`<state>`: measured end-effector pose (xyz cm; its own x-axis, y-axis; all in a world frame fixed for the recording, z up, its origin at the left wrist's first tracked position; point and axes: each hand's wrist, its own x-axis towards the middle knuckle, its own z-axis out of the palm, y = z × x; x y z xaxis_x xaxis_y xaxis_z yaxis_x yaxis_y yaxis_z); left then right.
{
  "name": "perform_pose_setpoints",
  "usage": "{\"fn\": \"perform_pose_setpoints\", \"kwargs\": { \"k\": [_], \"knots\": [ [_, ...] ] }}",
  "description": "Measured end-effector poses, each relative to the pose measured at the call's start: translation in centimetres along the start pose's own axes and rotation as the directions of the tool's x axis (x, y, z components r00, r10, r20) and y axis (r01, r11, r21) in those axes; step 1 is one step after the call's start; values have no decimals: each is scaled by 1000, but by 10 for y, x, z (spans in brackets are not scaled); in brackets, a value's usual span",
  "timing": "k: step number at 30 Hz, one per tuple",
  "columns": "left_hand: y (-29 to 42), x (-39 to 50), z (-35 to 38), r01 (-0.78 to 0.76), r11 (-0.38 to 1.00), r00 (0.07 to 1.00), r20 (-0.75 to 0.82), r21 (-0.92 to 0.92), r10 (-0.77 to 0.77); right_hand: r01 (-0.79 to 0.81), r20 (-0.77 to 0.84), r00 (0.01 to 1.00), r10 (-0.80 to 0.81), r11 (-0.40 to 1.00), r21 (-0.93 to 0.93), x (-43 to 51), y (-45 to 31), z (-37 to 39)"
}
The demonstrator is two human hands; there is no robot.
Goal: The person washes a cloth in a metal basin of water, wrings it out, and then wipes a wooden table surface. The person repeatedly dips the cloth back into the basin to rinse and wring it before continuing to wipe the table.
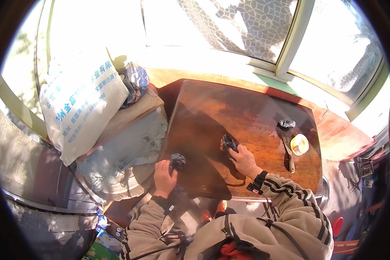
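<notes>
My right hand holds a crumpled dark rag or plastic wad against the brown wooden tabletop, near its middle. At the table's left edge, my left hand grips another dark crumpled wad; its exact material is unclear. To the right of my right hand lies a scraper with a pale handle, its blade end in shadow. A round yellow and white container stands beside the scraper. Behind them sits a crumpled piece of silvery foil or steel wool.
A large white woven sack bearing writing stands at left beside a blue plastic bundle. Below them is a worn grey board or sheet. Framed windows and a reddish ledge border the table's far side. A cable hangs near my right sleeve.
</notes>
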<state>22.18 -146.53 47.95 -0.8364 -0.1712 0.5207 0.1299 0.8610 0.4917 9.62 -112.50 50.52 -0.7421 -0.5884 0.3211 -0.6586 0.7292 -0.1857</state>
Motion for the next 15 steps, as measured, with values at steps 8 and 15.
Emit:
{"fn": "perform_pose_setpoints", "kwargs": {
  "k": [8, 15],
  "knots": [
    [-3, 0, 2, -44, 999, 999, -18, -1, 44, -291, -12, 957, 290, 957, -9, -74, 40, -43],
    [7, 17, -10, 37, 993, 996, 80, -115, -28, -474, 288, 816, 501, 295, 830, -97, 53, -78]
  ]
}}
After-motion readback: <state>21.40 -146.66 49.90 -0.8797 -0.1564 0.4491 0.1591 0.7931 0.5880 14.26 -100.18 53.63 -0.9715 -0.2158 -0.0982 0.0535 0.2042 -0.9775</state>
